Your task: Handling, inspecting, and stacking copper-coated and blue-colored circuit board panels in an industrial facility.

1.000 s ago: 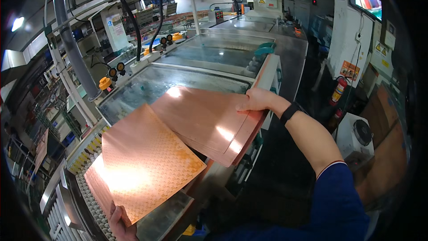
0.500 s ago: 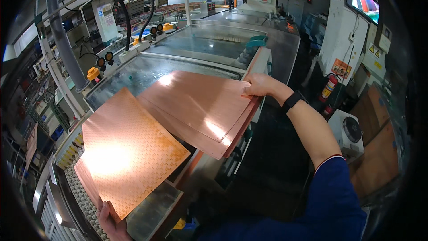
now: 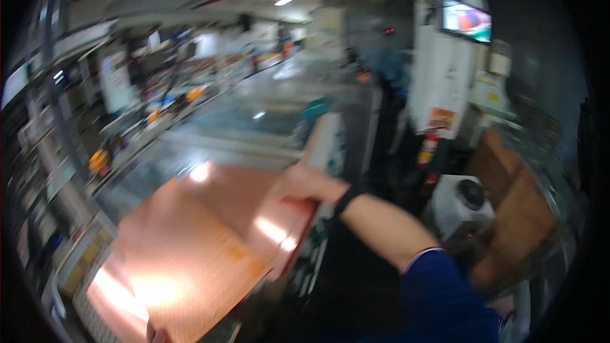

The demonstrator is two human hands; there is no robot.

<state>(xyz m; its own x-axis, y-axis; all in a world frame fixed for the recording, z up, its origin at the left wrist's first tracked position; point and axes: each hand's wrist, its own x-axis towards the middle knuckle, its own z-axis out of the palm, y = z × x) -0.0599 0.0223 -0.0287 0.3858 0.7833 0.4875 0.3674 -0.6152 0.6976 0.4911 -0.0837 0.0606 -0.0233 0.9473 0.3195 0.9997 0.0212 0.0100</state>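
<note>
A patterned copper sheet (image 3: 190, 260), shiny and orange-toned at its right edge, is tilted in front of me over the machine's roller end. My left hand (image 3: 157, 335) shows only in part at the lower edge of the picture, its fingers closed on the near edge of this sheet. Beyond it, a stack of plain copper sheets (image 3: 238, 190) lies on the machine's glass cover, its left part hidden by the patterned sheet. My right hand (image 3: 305, 184), blurred, is closed on the right edge of the stack. The wrist wears a black band.
The long machine with glass covers (image 3: 248, 117) stretches away, a green handle (image 3: 314, 108) at its right edge. Rollers (image 3: 95, 295) show at near left. On the right stand a white box unit with a fan (image 3: 454, 206), brown boards (image 3: 518, 203) and a fire extinguisher (image 3: 429, 147).
The view has tilted up and blurred. The patterned sheet now covers more of the stack's left side. My right hand remains at the stack's edge.
</note>
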